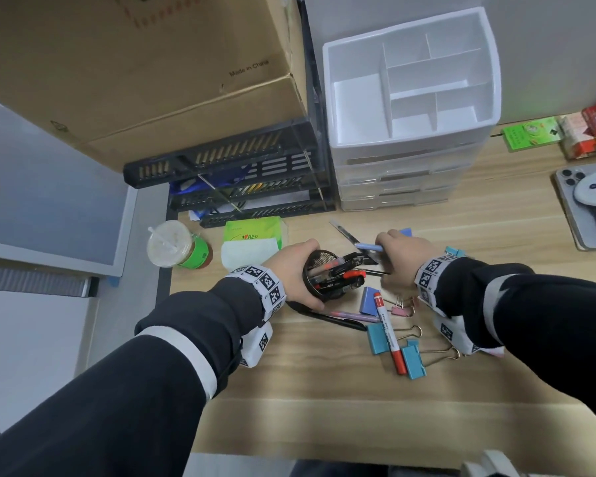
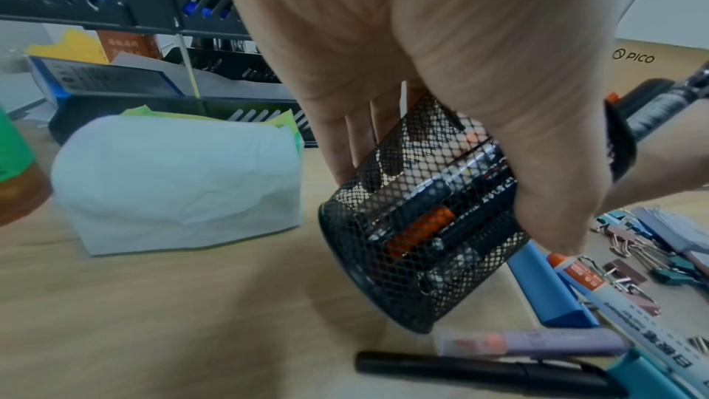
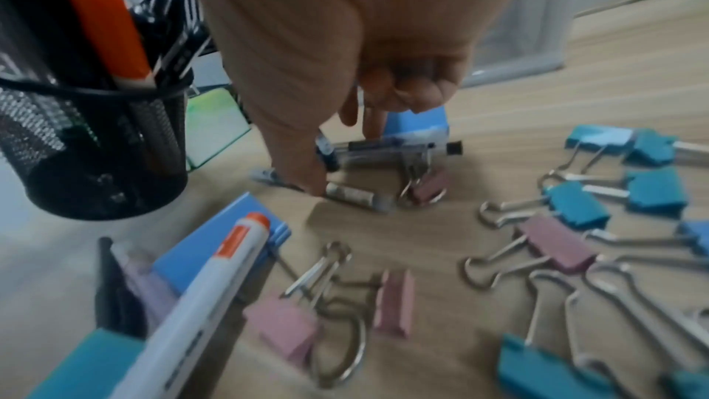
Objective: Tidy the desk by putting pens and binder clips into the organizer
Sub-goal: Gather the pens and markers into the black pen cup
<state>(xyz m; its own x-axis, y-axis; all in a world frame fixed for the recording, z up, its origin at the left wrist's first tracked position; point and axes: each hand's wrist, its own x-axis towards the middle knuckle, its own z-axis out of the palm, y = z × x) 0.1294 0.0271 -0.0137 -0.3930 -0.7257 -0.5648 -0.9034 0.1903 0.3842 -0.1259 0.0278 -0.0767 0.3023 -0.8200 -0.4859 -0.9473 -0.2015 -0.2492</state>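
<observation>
So the left hand (image 1: 298, 270) is wrapped around a black mesh pen cup (image 2: 422, 223), thumb on one side and fingers on the other, and the cup is tipped over toward the right with a bunch of black and red pens (image 1: 338, 273) poking out of its mouth. The right hand (image 1: 398, 258) is down at the tabletop (image 1: 324, 407) just past the cup, fingers curled, pinching at a clear pen (image 3: 387, 147) lying there; the grip itself is blurry in the wrist view, so can't swear how firm it is. Loose stuff sits near the hands: a white marker with a red cap (image 1: 387, 330), a lilac pen (image 1: 353, 316), a black pen (image 1: 331, 320), and blue and pink binder clips (image 3: 556, 241) scattered around on the right. The white organizer (image 1: 410, 80) stands at the back of the tabletop, well apart from all that, beside a black tray rack (image 1: 241, 177). Tissue pack (image 1: 252, 241) and a drink cup (image 1: 176, 246) are off to the left
</observation>
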